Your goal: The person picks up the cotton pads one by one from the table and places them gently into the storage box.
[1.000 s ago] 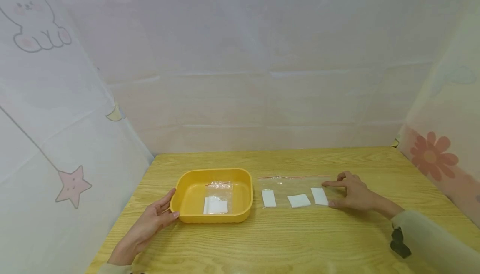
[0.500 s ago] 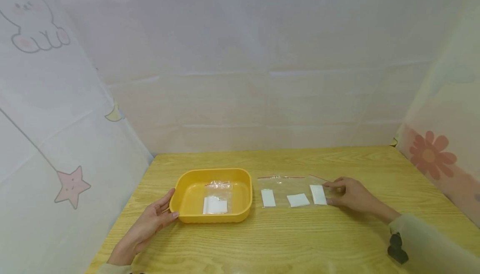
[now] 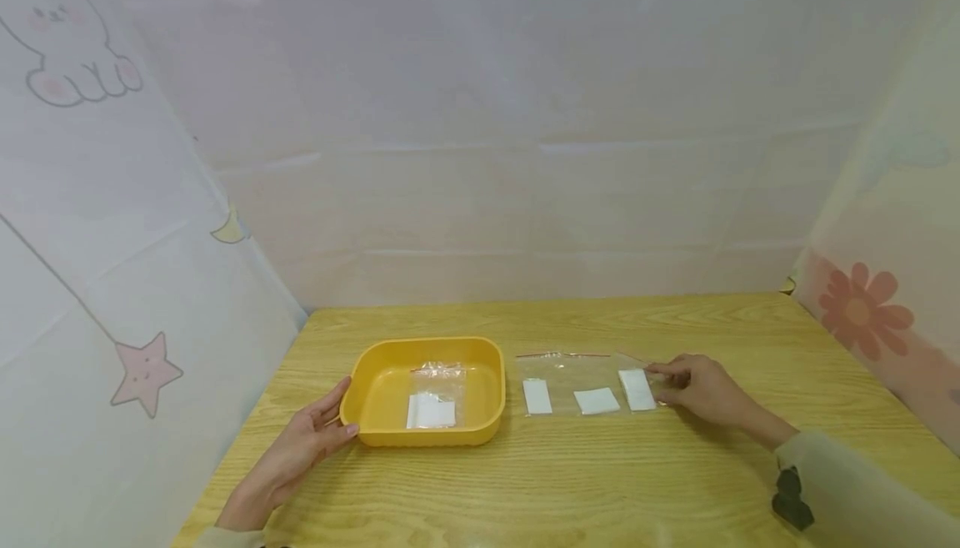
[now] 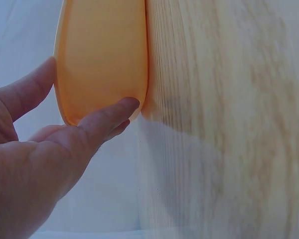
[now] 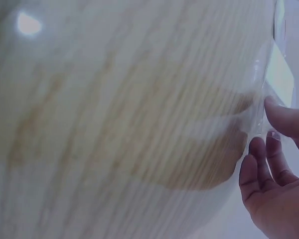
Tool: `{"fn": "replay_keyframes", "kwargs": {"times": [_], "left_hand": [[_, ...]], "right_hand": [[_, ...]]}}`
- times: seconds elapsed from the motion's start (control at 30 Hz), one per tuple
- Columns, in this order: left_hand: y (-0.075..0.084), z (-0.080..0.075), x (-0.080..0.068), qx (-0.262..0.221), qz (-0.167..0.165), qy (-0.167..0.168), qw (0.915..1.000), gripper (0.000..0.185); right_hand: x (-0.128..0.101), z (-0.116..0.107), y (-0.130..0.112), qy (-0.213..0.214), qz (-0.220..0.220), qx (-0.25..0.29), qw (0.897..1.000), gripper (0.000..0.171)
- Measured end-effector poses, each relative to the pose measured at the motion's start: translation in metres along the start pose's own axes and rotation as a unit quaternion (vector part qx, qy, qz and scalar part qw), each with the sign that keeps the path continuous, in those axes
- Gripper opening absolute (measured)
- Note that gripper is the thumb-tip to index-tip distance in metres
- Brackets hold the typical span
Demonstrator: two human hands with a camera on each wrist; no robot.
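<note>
My left hand (image 3: 296, 448) lies against the left end of a yellow plastic tray (image 3: 468, 439). In the left wrist view its thumb touches the rim and its fingers (image 4: 109, 115) run along the outer wall. Inside the tray lie clear zip bags (image 3: 438, 379) with white pieces. To the tray's right, clear zip bags with red seals lie in a row, holding a left white piece (image 3: 537, 396), a middle one (image 3: 597, 400) and a right one (image 3: 637, 389). My right hand (image 3: 705, 389) pinches the right edge of the rightmost zip bag (image 5: 279, 72).
The wooden table (image 3: 525, 498) reaches back to a pale cloth backdrop (image 3: 480, 156). Printed side cloths flank it, with a pink star (image 3: 147, 373) on the left and a red flower (image 3: 858, 310) on the right.
The right hand's fingers have closed on the rightmost zip bag's edge. That bag has tilted, its red seal now slanting and its white piece slightly higher and further left. The left hand and tray stay put.
</note>
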State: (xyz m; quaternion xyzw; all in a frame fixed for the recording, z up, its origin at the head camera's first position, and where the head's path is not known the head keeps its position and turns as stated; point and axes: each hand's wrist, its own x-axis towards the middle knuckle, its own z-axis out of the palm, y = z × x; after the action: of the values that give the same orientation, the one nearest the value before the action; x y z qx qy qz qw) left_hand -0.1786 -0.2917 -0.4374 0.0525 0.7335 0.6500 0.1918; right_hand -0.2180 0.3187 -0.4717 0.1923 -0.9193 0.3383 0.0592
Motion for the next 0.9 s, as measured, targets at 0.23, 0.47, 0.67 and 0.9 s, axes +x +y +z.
{"fn": "replay_keyframes", "kwargs": {"times": [0.23,0.47,0.67,0.9], "left_hand": [[0.000,0.000,0.001,0.000,-0.001,0.008,1.0000,0.086],[0.000,0.001,0.000,0.002,-0.002,0.008,1.0000,0.086],[-0.001,0.000,-0.001,0.000,0.001,0.007,1.0000,0.085],[-0.001,0.000,0.000,0.002,0.000,0.008,1.0000,0.085]], "right_hand": [[0.001,-0.003,-0.003,0.008,0.026,0.015,1.000,0.028],[0.003,-0.013,-0.012,0.016,0.043,0.061,0.997,0.023],[0.005,-0.021,-0.022,0.010,0.073,0.148,0.986,0.032],[0.009,-0.021,-0.038,0.013,0.103,0.268,0.958,0.042]]}}
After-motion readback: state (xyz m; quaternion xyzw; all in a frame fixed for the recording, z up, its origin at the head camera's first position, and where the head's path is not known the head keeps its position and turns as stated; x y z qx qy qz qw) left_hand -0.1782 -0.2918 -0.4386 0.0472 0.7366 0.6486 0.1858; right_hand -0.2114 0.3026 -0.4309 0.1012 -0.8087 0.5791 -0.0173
